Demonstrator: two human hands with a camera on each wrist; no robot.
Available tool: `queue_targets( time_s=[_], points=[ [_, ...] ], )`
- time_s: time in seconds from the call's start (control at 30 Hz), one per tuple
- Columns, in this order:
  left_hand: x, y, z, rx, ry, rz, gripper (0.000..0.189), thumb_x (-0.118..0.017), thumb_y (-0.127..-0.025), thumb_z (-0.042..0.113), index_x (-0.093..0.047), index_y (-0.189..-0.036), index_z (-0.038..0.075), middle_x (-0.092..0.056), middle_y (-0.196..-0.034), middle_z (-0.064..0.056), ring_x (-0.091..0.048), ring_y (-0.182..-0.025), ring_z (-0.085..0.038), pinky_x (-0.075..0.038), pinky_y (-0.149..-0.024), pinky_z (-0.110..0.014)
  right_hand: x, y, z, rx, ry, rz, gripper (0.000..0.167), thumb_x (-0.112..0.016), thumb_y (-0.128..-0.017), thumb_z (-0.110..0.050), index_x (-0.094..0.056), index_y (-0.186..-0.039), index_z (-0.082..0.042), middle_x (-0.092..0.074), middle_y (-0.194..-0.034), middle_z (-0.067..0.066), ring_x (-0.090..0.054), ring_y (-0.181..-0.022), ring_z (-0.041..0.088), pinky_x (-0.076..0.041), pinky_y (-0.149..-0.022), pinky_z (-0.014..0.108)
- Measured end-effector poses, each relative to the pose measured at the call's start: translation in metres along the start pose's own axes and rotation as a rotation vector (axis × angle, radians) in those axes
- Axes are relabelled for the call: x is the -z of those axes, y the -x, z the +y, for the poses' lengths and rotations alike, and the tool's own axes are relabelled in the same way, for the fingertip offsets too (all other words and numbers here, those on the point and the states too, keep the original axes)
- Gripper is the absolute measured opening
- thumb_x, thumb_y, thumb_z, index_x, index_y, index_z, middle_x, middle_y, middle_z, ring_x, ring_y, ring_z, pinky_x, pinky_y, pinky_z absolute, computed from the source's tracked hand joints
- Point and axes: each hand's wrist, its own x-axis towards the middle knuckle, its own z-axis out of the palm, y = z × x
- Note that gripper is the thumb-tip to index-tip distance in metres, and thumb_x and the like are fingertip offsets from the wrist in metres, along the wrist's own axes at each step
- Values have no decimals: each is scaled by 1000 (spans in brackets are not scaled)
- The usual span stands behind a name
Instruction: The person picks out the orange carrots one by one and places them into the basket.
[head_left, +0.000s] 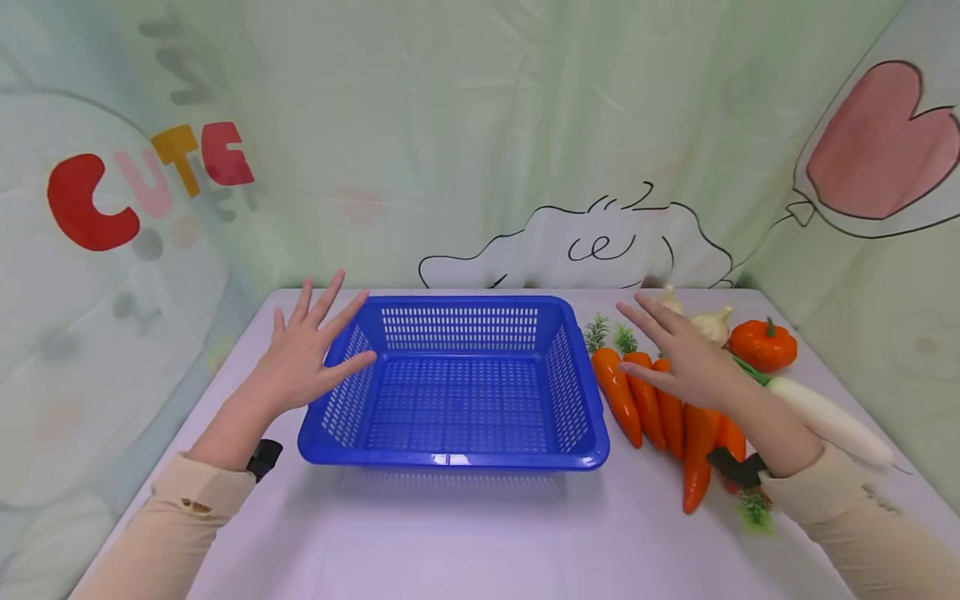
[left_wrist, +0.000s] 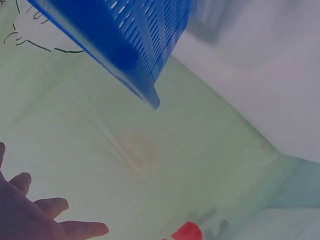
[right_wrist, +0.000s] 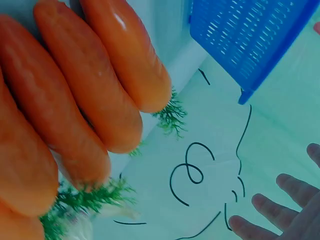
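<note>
Blue basket (head_left: 457, 459): one | carrots (head_left: 619, 398): five | spread hands (head_left: 302, 350): two | garlic bulbs (head_left: 717, 326): two

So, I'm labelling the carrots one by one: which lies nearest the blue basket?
The leftmost carrot in the head view, just beside the blue basket; the other carrots all lie farther to the right.
</note>
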Motion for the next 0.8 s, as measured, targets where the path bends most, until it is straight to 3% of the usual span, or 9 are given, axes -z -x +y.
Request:
queue_targets(
  time_s=[0.43,0.8],
  points=[
    [-16,4,-11,77,151,3,75,-47,-87,55,-10,-147,31,10,-153,2,13,-136,-36,-2,-93,-75,-21,0,7,-44,-48,-9,79,-66,-83,-35,-23,-146,-15,-22,-145,25,-36,-118,52,-43,-79,62],
    [-30,7,-20,113,265,28,73,-48,-89,50,-11,-148,29,6,-153,0,12,-136,-36,-4,-92,-76,-35,-2,10,-99,-122,-60,81,-64,-84,-36,-18,-147,-16,-19,-145,26,-32,-121,53,-39,-84,64]
  ],
)
